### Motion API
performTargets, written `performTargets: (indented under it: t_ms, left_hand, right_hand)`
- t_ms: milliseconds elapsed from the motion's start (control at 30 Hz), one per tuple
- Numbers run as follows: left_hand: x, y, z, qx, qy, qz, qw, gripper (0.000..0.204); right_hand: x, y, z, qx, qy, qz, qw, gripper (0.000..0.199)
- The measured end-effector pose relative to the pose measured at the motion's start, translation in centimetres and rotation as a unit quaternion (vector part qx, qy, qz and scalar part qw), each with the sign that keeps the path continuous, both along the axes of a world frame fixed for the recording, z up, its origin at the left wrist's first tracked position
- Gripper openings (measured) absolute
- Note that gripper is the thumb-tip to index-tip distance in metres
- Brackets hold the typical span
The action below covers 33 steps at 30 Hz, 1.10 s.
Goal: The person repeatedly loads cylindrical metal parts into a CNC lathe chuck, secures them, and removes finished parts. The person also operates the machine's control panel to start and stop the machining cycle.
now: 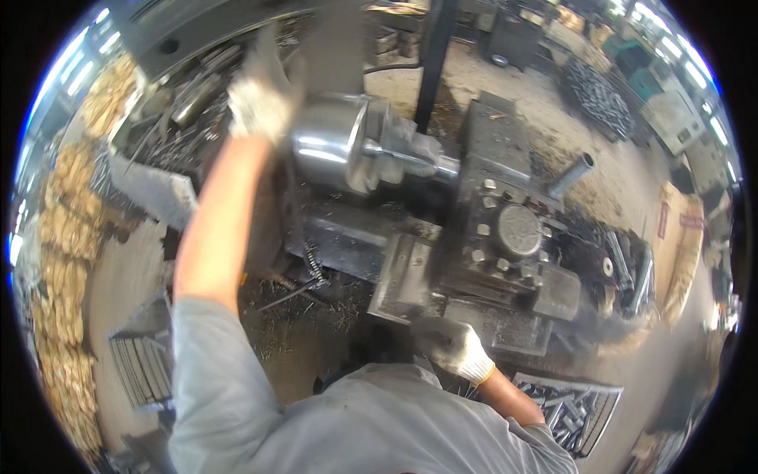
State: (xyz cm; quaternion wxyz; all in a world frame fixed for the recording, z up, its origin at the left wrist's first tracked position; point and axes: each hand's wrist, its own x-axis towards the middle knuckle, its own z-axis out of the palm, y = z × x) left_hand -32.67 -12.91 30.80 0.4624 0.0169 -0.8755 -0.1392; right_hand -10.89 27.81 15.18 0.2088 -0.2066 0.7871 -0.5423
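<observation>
A metalworking lathe stands before me, its shiny round chuck (328, 142) at the centre and blurred jaws on its right side. A metal workpiece (399, 154) reaches from the jaws toward the tool post (517, 229). My left hand (264, 99), in a white work glove, is raised beside the chuck's left end. Motion smears its fingers, so their grip is unclear. Close to the carriage's front edge (403, 276), my right hand (454, 347) wears a glove darkened at the fingers. Its fingers look curled; whatever they hold is hidden.
Metal pieces and bars fill a tray (158, 186) at the left. Coiled chips (316, 268) hang below the chuck. A crate of metal parts (568, 415) sits at lower right, and a pipe (570, 175) sticks up behind the tool post. Stacked sacks (67, 261) line the left.
</observation>
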Motion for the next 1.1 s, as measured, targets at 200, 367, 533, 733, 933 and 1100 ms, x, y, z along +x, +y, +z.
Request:
performTargets:
  t_ms: [200, 367, 533, 733, 933, 1100]
  left_hand:
    - [31.6, 3.0, -23.6, 0.212, -0.258, -0.047, 0.941, 0.017]
    - [74.7, 11.0, -39.9, 0.674, 0.062, 0.498, 0.542, 0.025]
    - [107.7, 45.1, -40.9, 0.351, -0.056, 0.930, -0.097, 0.046]
    - [109.5, 66.3, -35.0, 0.151, 0.510, 0.794, -0.294, 0.069]
    - [107.1, 72.2, -35.9, 0.169, 0.411, 0.857, -0.262, 0.048]
    - [106.6, 70.8, -34.9, 0.164, 0.727, 0.666, 0.034, 0.049]
  right_hand:
    - [-0.1, -8.8, -5.0, 0.019, 0.009, 0.220, 0.975, 0.032]
    - [4.5, -21.1, -10.9, 0.067, -0.145, 0.392, 0.906, 0.035]
    - [18.5, -32.6, -17.0, 0.173, -0.094, 0.591, 0.782, 0.035]
    - [41.1, -40.8, -23.1, 0.159, 0.211, 0.786, 0.559, 0.039]
    - [51.8, -44.1, -25.0, 0.242, 0.260, 0.838, 0.414, 0.040]
    - [56.8, -50.7, -26.8, 0.287, 0.288, 0.847, 0.341, 0.043]
